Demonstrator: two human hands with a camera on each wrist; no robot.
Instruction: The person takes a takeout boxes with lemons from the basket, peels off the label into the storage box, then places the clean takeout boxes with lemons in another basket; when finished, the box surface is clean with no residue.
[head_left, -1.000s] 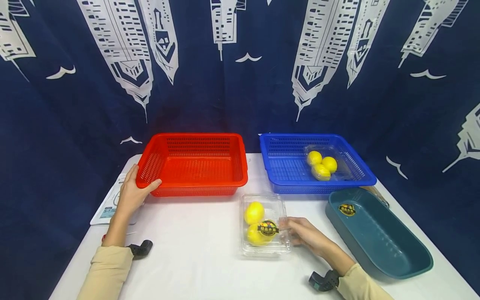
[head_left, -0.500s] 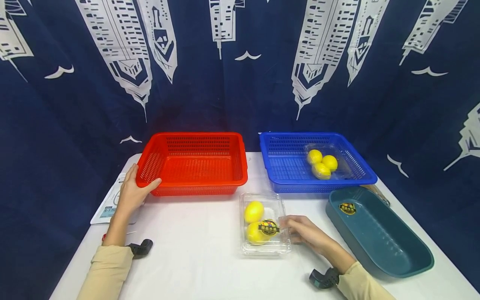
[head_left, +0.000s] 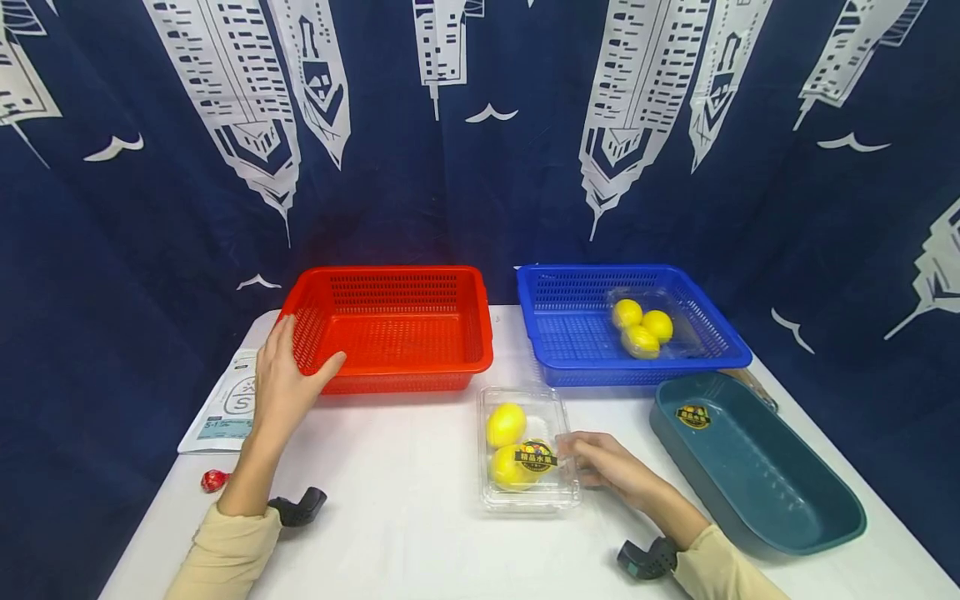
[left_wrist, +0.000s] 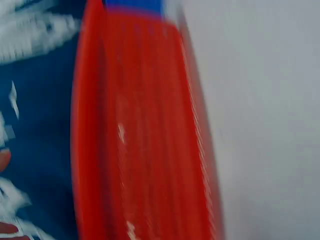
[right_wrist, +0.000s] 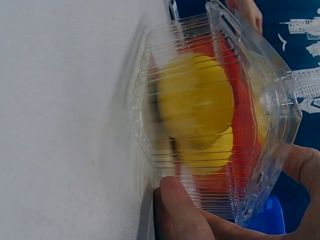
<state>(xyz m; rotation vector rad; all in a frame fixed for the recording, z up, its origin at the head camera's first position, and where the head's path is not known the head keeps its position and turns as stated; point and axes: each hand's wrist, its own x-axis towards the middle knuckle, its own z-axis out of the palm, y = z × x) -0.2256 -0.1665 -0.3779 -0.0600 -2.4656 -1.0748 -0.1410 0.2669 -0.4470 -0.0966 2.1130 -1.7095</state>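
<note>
My right hand grips the right side of a clear plastic clamshell box on the white table. Yellow lemons show through its lid, which carries a black and gold sticker. In the right wrist view, fingers curl at the box's edge while the lemons lie behind the ribbed wall. My left hand hovers with spread fingers at the front left corner of a red basket, holding nothing. The left wrist view is blurred and shows the basket beside two fingertips.
A blue basket at the back right holds another clear box of lemons. A teal tub stands to the right, with a sticker on its inside. At left lie a printed packet and a red wrapped candy.
My left hand has left the red basket's corner, shifting slightly right and toward me, which uncovers the red candy. My right hand and the box of lemons stay in place.
</note>
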